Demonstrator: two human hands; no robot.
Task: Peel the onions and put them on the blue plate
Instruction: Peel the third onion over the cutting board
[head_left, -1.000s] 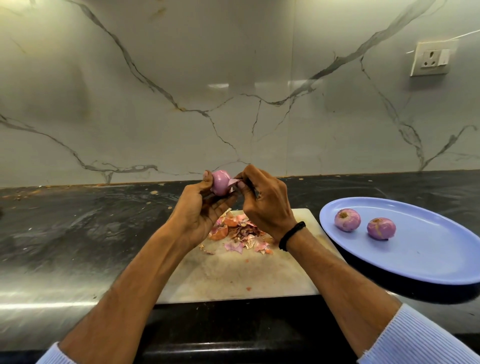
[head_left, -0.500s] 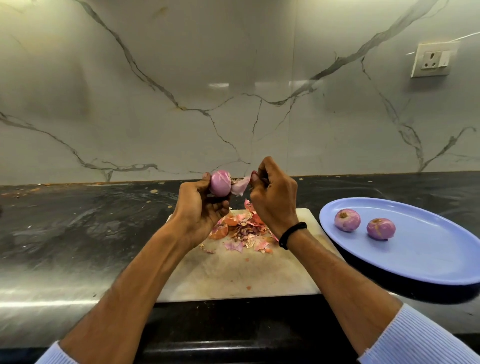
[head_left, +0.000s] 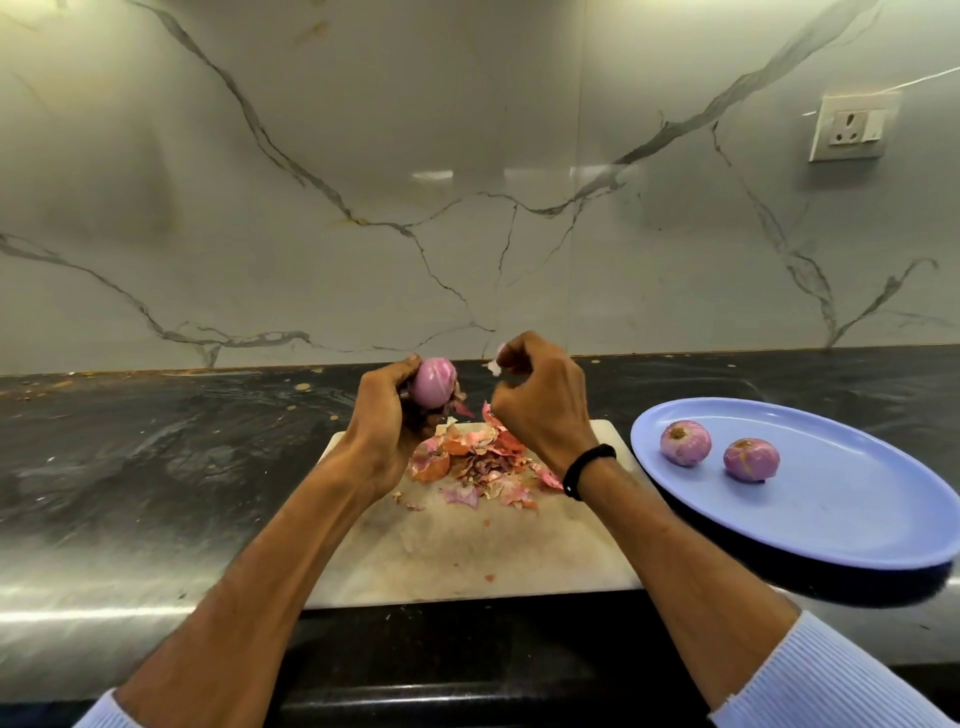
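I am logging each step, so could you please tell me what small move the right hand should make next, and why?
Probably let the skin scrap drop onto the peel pile on the cutting board: the right hand pinches it apart from the onion, which the left hand grips above the board.

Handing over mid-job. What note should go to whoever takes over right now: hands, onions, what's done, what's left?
Left hand grips the onion above the cutting board; some skin seems to hang at its lower side.
Right hand pinches a peel scrap, apart from the onion.
Peel pile lies on the board.
Done: two peeled onions sit on the blue plate.
Left: drop the scrap, strip any remaining skin, set this onion on the plate.
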